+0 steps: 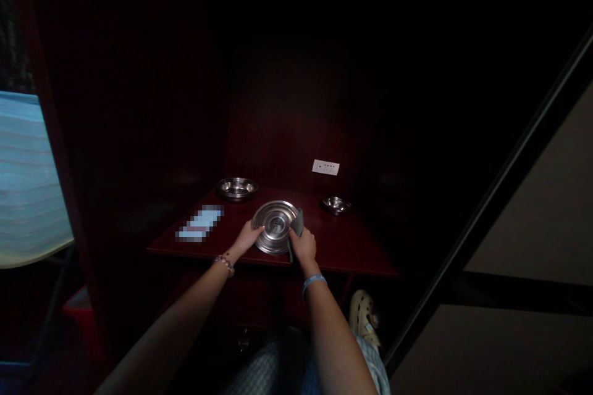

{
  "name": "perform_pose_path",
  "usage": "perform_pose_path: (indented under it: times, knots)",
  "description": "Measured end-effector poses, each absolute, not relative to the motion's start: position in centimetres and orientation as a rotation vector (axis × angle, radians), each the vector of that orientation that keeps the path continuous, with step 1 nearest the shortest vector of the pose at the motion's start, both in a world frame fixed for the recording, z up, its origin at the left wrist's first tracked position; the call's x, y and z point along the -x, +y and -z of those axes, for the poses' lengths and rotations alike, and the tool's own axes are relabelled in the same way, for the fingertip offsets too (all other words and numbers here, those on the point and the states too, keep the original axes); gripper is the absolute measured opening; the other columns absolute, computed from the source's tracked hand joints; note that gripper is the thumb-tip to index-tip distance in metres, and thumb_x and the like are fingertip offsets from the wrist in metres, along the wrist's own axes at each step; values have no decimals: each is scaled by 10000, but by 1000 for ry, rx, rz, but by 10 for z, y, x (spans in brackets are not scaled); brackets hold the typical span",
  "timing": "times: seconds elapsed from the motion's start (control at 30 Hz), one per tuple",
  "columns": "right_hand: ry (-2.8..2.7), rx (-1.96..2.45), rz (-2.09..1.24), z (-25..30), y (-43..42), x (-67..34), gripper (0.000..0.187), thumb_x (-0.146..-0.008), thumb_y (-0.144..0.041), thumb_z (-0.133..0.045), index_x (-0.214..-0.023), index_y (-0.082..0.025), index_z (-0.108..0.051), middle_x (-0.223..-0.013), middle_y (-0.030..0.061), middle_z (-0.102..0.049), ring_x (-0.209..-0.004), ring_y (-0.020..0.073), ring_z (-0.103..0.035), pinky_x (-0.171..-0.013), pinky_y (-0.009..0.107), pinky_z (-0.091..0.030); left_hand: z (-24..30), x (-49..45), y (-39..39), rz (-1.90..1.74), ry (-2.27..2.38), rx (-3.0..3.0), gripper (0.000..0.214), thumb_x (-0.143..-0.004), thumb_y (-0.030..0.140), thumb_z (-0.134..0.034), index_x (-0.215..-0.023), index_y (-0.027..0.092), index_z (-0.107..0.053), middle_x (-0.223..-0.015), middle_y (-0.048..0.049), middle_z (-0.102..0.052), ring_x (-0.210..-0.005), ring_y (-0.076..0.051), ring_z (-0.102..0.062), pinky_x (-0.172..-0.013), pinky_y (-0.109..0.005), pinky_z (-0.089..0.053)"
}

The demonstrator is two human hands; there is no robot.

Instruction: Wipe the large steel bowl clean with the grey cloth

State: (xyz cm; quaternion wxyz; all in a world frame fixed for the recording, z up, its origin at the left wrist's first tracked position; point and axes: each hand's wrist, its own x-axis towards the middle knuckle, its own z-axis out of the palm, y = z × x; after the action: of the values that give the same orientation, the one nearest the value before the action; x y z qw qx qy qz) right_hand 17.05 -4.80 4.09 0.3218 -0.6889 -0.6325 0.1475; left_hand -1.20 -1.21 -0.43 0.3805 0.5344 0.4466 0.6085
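Observation:
A round stainless steel bowl (277,226) is held tilted towards me, above the front part of a dark red desk top (343,247). My left hand (245,239) grips its left rim, thumb on the inner side. At the right rim, my right hand (304,245) is closed round a folded grey cloth (299,222), pressing it against the metal. A second steel bowl (237,188) rests at the back left of the desk, and a smaller steel bowl (336,205) stands at the back right.
A blurred-out pale rectangle (200,224) lies on the desk's left side. On the back wall is a white socket panel (325,167). Dark walls enclose both sides. Below the desk's right edge a cream clog (364,315) shows, and a red container (81,308) stands lower left.

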Motion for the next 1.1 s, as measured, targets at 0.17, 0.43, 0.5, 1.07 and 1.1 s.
perform_pose_path:
  times: [0.17,0.43,0.5,1.07,1.1]
  knots:
    - [-1658,1832,-367,-42,-49,-170,378,-891,-452,-485,-1069,-181,-679,-1043,134,-706,-963,248,-673,-763,271,-489,5,11,-11,-1578,1162,-1370,305,-633,283,-672,-874,95,-679,-892,-127,-737,-838,-243,-678,-819,-351,-497]
    - [-1671,1840,-361,-43,-49,-170,381,-892,-450,-485,-1079,-181,-679,-1051,132,-706,-966,243,-673,-770,269,-487,9,11,-7,-1576,1221,-1403,349,-635,401,-680,-819,105,-673,-804,-102,-724,-740,-211,-658,-725,-314,-489]
    - [-1675,1836,-359,-43,-49,-170,388,-892,-461,-483,-1083,-186,-679,-1052,130,-706,-961,245,-674,-768,272,-488,10,12,-7,-1584,1240,-1409,347,-640,408,-675,-813,108,-675,-810,-105,-725,-748,-215,-659,-727,-314,-488]
    - [-1683,1837,-364,-46,-53,-170,388,-893,-442,-482,-1099,-176,-674,-1049,136,-706,-960,255,-675,-757,271,-489,11,11,-6,-1591,1291,-1445,311,-655,408,-634,-768,119,-656,-754,-96,-708,-697,-207,-638,-656,-292,-467]
    - [-1685,1840,-366,-46,-53,-170,388,-894,-441,-479,-1104,-177,-672,-1051,136,-706,-960,253,-675,-758,272,-489,10,11,-7,-1590,1290,-1446,314,-657,408,-632,-774,118,-658,-760,-98,-710,-702,-208,-639,-660,-293,-468]
